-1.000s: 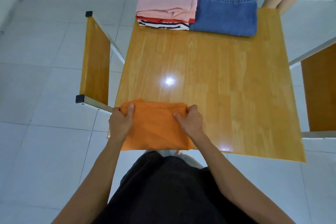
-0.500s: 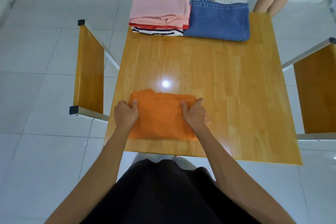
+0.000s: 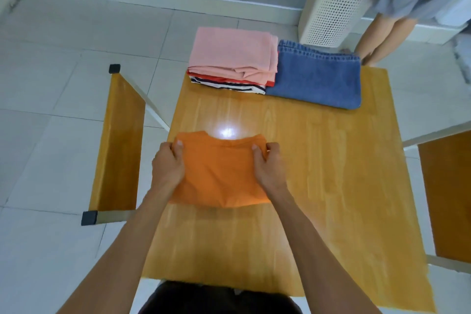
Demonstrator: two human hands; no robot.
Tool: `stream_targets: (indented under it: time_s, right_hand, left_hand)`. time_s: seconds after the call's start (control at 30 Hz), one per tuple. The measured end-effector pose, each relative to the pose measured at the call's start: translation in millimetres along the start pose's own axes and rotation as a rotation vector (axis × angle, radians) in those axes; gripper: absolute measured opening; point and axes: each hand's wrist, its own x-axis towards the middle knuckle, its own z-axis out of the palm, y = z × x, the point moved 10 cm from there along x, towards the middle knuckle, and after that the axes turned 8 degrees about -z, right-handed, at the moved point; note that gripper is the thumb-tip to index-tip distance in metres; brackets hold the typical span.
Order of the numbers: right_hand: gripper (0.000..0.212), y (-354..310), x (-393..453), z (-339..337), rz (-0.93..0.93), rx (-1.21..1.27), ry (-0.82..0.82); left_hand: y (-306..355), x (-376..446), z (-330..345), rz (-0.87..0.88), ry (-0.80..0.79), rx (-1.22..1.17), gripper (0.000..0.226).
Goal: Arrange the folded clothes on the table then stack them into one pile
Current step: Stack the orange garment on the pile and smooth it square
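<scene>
The left hand and right hand are gripping opposite sides of the folded orange garment, fingers curled over its far corners, thumbs on top; it is lying at the middle of the wooden table; at the far edge, a pink-topped pile is sitting just beside folded blue jeans, touching them.
</scene>
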Motion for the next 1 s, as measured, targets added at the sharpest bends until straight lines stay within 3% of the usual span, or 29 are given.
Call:
stream_targets:
  time_s: [0.2, 0.5, 0.67, 0.83, 1.0]
  right_hand:
    - [0.04, -90.8, 108.0, -31.0, -0.118, 0.123, 0.139]
    - [0.039, -171.6, 252.3, -64.4, -0.234, 0.015, 0.272]
    - [0.041, -161.6, 297.9, -54.4, -0.172, -0.067, 0.265]
    - [0.042, -114.2, 310.1, -25.7, -0.063, -0.146, 0.176]
    - [0.036, -122.9, 311.2, -40.2, -0.137, -0.104, 0.31]
  left_hand:
    - [135.7, 75.3, -52.4, 0.209, 0.115, -0.071, 0.048]
    - [273.2, 192.5, -50.8, 0.294, 0.124, -0.06, 0.045]
    - [281.6, 236.1, -11.2, 0.256, 0.044, -0.024, 0.048]
    - [230.6, 259.9, 45.9, 0.139, -0.089, 0.069, 0.051]
    - [243.8, 264.4, 34.4, 0.215, 0.004, 0.027, 0.049]
